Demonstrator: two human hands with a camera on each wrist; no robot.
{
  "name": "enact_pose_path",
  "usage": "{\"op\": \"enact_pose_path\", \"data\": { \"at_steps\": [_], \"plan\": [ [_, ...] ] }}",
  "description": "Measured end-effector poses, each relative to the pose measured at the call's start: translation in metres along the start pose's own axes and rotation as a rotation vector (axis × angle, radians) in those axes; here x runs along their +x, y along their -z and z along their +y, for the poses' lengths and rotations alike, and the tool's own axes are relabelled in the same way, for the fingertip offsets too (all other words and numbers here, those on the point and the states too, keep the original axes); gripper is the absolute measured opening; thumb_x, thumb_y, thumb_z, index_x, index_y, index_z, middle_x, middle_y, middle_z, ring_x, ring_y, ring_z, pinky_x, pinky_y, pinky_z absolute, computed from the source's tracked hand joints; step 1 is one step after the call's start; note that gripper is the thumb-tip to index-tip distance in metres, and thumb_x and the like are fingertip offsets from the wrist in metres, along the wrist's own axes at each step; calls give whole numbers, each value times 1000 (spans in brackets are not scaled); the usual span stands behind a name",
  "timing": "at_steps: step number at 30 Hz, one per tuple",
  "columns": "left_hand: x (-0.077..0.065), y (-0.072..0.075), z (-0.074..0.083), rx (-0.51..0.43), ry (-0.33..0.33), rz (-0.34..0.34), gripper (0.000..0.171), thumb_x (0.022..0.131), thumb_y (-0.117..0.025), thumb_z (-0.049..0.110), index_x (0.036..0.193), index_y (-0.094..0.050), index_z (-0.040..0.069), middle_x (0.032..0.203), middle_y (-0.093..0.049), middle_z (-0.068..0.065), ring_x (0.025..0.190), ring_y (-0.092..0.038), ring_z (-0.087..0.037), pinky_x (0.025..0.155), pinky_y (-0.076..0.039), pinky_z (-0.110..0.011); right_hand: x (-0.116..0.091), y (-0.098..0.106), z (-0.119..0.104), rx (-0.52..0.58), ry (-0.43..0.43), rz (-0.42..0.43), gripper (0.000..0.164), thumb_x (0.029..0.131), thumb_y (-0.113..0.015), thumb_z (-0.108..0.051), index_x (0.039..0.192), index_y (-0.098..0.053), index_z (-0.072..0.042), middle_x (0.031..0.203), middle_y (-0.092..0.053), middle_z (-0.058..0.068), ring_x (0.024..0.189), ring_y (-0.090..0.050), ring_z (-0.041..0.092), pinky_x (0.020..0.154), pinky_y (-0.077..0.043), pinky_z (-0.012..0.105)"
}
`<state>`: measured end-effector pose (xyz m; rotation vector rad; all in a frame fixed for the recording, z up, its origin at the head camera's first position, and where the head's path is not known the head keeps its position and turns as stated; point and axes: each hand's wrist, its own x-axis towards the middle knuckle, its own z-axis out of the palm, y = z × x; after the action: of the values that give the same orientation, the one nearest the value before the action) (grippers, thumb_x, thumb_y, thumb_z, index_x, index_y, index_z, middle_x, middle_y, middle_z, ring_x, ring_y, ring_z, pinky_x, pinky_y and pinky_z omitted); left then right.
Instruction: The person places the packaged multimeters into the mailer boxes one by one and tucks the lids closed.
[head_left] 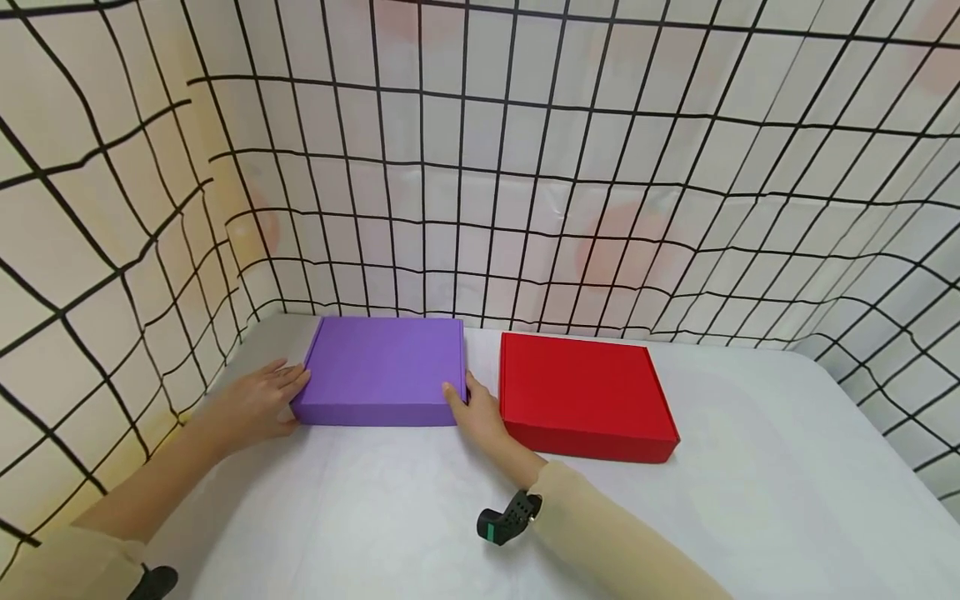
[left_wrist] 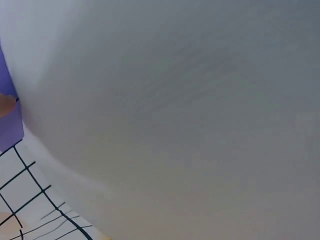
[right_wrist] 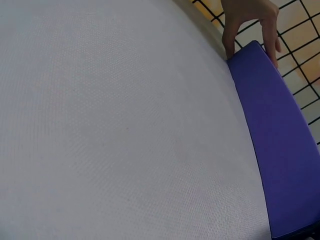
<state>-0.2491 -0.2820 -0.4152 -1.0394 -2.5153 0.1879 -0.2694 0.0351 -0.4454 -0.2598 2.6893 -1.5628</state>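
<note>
A closed purple box (head_left: 386, 362) lies flat on the white table, its lid down. My left hand (head_left: 258, 404) holds its left end, with the fingers at the top edge and the thumb low by the front corner. In the right wrist view that left hand (right_wrist: 252, 17) spans the end of the purple box (right_wrist: 280, 135). My right hand (head_left: 476, 412) grips the front right corner, thumb on the front edge and fingers along the right side. A sliver of the purple box (left_wrist: 10, 130) and a fingertip show in the left wrist view.
A closed red box (head_left: 585, 396) lies just right of my right hand, a narrow gap from the purple one. Black grid panels (head_left: 465, 158) backed with pale sheeting stand behind the boxes and along both sides. White cloth (head_left: 360, 508) covers the table.
</note>
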Motion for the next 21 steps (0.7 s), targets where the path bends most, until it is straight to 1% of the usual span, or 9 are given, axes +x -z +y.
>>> {"op": "enact_pose_path", "data": {
  "at_steps": [3,5,7,11,14,16,18,19,21],
  "plan": [
    [-2,-4,3,-19,25,44,68,56,-86,25,106,-61,-14,106,-62,-30,100,-59,-42,91,-44,-49,0,0,0,1,-13,3,52,95,-50,-23,138,-37,4,130,-51,23,117,-52,33,96,-43,45],
    [-2,-4,4,-29,43,48,68,56,-86,24,107,-61,-14,106,-62,-30,100,-59,-42,91,-44,-49,1,-1,0,1,-20,2,53,95,-50,-24,138,-37,4,130,-50,23,117,-51,34,96,-42,45],
    [0,-4,4,-33,45,58,68,55,-86,23,106,-61,-14,105,-62,-30,99,-60,-42,91,-44,-49,1,0,1,5,-35,0,55,95,-50,-24,139,-35,3,132,-49,23,119,-50,34,97,-41,45],
    [7,1,6,-33,62,0,65,58,-85,25,107,-62,-12,107,-62,-28,101,-59,-41,92,-44,-47,0,4,3,9,-44,6,56,95,-50,-26,140,-34,1,134,-47,21,121,-48,33,98,-40,45],
    [9,3,6,-36,70,-40,63,60,-84,25,108,-62,-10,109,-62,-27,102,-59,-41,90,-45,-46,-2,5,4,-3,-18,17,51,95,-49,-25,137,-39,1,130,-51,22,118,-51,34,97,-41,46],
    [9,4,6,-51,81,-70,64,61,-84,26,109,-62,-10,110,-61,-27,102,-58,-43,89,-46,-47,-3,5,5,-4,-18,21,48,95,-49,-24,136,-41,0,129,-52,22,117,-52,33,97,-42,46],
    [10,5,6,-100,120,-109,66,62,-83,29,112,-61,-10,113,-60,-28,105,-56,-44,90,-45,-48,-3,5,5,-5,-17,23,45,95,-49,-23,133,-43,0,127,-53,23,114,-53,34,96,-42,46],
    [10,6,6,-132,149,-133,68,64,-82,32,113,-60,-9,115,-59,-28,106,-56,-44,89,-45,-49,-4,5,5,-4,-29,19,45,95,-49,-23,133,-43,1,127,-53,23,115,-53,34,96,-42,47],
    [10,10,5,-224,227,-181,68,69,-78,37,117,-59,-7,120,-55,-29,108,-54,-45,89,-45,-51,-3,4,3,1,-68,6,47,95,-48,-23,135,-41,1,129,-51,23,118,-50,35,98,-40,47]
  ]
}}
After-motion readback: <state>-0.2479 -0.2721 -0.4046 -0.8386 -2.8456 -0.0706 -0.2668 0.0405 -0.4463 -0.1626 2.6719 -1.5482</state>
